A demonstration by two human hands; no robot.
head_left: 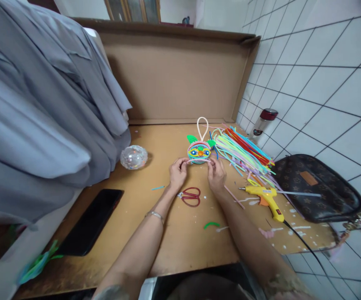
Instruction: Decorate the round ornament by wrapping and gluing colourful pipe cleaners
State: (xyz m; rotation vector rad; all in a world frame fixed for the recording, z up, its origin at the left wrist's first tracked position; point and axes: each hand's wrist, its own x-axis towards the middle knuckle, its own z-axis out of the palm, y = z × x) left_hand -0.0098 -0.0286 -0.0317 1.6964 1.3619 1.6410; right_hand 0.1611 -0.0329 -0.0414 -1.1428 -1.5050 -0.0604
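Note:
A pink pipe cleaner [199,160] is stretched between my two hands, in front of the lower edge of a colourful pipe-cleaner animal face [200,146]. The face has green leaf-like ears, blue eyes, an orange nose and a white loop [202,125] on top. My left hand [178,173] pinches the strip's left end. Its right end is between the fingers of my right hand [217,174]. Red-handled scissors [191,196] lie between my forearms, and a pink pipe cleaner piece [234,197] rests beside my right wrist.
Coloured pipe cleaners [242,150] are heaped at the right, near a yellow glue gun [266,198], a brown bag [319,187] and a bottle [263,124]. A glass bowl [133,157] and black phone [91,221] lie left. Cardboard [177,75] stands behind.

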